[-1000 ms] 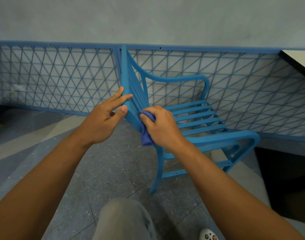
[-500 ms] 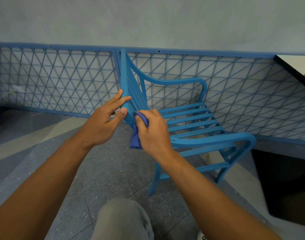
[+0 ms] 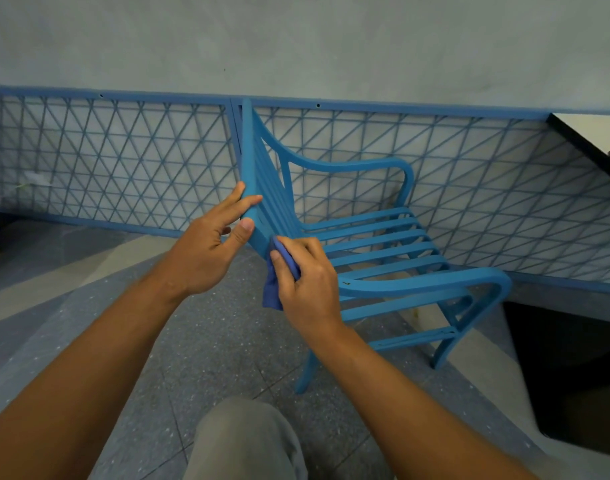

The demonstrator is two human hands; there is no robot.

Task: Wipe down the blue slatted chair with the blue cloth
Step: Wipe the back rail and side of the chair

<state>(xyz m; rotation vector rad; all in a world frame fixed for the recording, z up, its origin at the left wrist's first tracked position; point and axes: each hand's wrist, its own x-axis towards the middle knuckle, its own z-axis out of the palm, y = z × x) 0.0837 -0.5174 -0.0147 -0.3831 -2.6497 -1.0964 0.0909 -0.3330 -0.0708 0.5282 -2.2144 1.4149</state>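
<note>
While the left hand (image 3: 206, 258) steadies the backrest of the blue slatted chair (image 3: 383, 244), fingers spread straight with fingertips and thumb touching its near edge, the right hand (image 3: 307, 282) wipes low on that same backrest. Its grip pinches the blue cloth (image 3: 274, 289) between thumb and curled fingers, the upper part pressed to the frame near where back meets seat, the rest hanging below. The chair stands on a speckled floor (image 3: 210, 341) beside a blue mesh railing (image 3: 123, 161). Judging by this, the backrest is the step in hand; seat slats and armrests likely follow, calling for firm strokes along each slat.
</note>
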